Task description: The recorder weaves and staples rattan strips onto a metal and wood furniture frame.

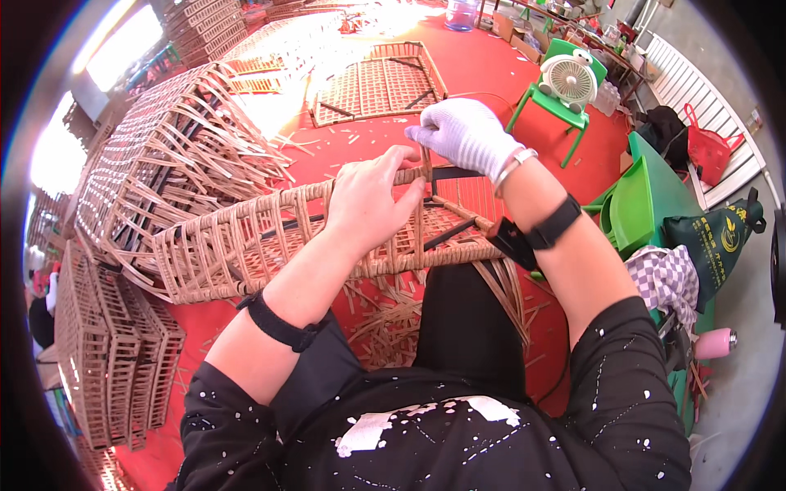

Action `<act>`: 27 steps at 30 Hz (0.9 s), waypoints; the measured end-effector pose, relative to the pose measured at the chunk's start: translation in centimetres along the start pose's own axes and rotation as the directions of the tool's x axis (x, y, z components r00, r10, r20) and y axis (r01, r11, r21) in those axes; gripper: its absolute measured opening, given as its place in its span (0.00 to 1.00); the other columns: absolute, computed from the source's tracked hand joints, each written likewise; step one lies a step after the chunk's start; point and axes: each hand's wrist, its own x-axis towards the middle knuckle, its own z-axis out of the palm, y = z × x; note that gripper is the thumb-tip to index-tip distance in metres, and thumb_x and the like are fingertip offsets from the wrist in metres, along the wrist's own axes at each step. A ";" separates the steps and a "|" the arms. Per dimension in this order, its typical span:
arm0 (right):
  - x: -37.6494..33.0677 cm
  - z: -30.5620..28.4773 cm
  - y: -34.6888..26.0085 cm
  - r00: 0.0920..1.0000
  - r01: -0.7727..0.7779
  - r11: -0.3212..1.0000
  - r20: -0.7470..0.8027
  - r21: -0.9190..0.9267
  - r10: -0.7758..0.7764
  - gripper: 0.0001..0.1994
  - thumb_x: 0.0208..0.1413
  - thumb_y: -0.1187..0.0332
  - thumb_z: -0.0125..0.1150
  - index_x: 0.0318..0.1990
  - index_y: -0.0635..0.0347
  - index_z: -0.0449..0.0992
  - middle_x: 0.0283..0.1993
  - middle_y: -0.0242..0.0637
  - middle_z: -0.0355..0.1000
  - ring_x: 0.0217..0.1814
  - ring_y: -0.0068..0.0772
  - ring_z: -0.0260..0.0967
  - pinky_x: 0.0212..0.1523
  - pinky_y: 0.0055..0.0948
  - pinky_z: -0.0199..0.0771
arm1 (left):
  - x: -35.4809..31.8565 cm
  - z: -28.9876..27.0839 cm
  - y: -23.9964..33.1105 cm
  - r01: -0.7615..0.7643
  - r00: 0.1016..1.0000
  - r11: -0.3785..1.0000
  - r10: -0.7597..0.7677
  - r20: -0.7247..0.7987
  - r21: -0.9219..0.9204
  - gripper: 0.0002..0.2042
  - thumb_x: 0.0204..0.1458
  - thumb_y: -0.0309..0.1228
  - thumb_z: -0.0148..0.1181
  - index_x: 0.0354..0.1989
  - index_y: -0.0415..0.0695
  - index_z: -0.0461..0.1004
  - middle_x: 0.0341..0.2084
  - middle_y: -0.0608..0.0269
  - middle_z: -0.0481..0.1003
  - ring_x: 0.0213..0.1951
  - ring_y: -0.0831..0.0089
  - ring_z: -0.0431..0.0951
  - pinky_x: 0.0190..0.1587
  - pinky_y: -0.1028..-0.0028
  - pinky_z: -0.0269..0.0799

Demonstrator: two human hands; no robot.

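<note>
A woven rattan basket frame rests across my lap, its wrapped rim slanting up to the right. My left hand, bare, grips the rim near the basket's corner, fingers over the top and thumb on the near side. Just above that corner, my right hand wears a white knitted glove and is closed, with fingertips pinched around a thin rattan strip that runs down to the rim. The fingers partly hide the strip's upper end. Dark bands circle both forearms.
A large basket with loose strip ends stands at left, above stacked woven panels. A flat woven tray lies ahead on the red floor. Strip scraps lie below. At right are a green chair with a fan and a pink bottle.
</note>
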 end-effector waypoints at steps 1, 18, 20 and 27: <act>0.8 0.8 0.7 0.995 0.000 1.000 0.104 0.021 -0.002 0.20 0.55 0.50 0.57 0.26 0.57 0.78 0.24 0.45 0.73 0.31 0.49 0.72 0.35 0.41 0.71 | 0.1 0.0 0.1 -0.017 1.000 1.000 0.017 0.004 -0.015 0.16 0.53 0.41 0.57 0.45 0.45 0.72 0.35 0.57 0.78 0.39 0.57 0.77 0.44 0.61 0.70; -3.9 2.5 -0.2 0.965 -0.114 0.968 -0.208 0.222 0.161 0.12 0.52 0.57 0.60 0.32 0.56 0.80 0.32 0.41 0.76 0.36 0.41 0.74 0.36 0.36 0.73 | 4.8 -0.8 -1.7 0.152 0.875 0.972 -0.049 0.482 -0.177 0.16 0.46 0.38 0.61 0.40 0.41 0.80 0.30 0.50 0.78 0.36 0.63 0.80 0.44 0.66 0.73; -7.2 3.1 -1.7 0.880 -0.010 0.937 -0.442 0.350 0.174 0.07 0.53 0.63 0.61 0.32 0.56 0.79 0.30 0.41 0.75 0.36 0.42 0.75 0.36 0.34 0.73 | 4.8 -0.8 -2.4 0.128 0.875 0.976 -0.028 0.483 -0.176 0.16 0.47 0.38 0.62 0.40 0.41 0.80 0.28 0.52 0.79 0.35 0.65 0.80 0.44 0.67 0.73; -11.6 7.4 -1.3 0.892 -0.216 0.405 0.011 0.888 0.452 0.17 0.58 0.65 0.59 0.53 0.61 0.69 0.36 0.35 0.73 0.32 0.27 0.73 0.35 0.25 0.74 | 5.1 -1.0 -2.0 0.246 0.816 0.930 -0.048 0.576 -0.272 0.16 0.50 0.40 0.62 0.42 0.41 0.80 0.33 0.59 0.79 0.35 0.74 0.77 0.43 0.70 0.71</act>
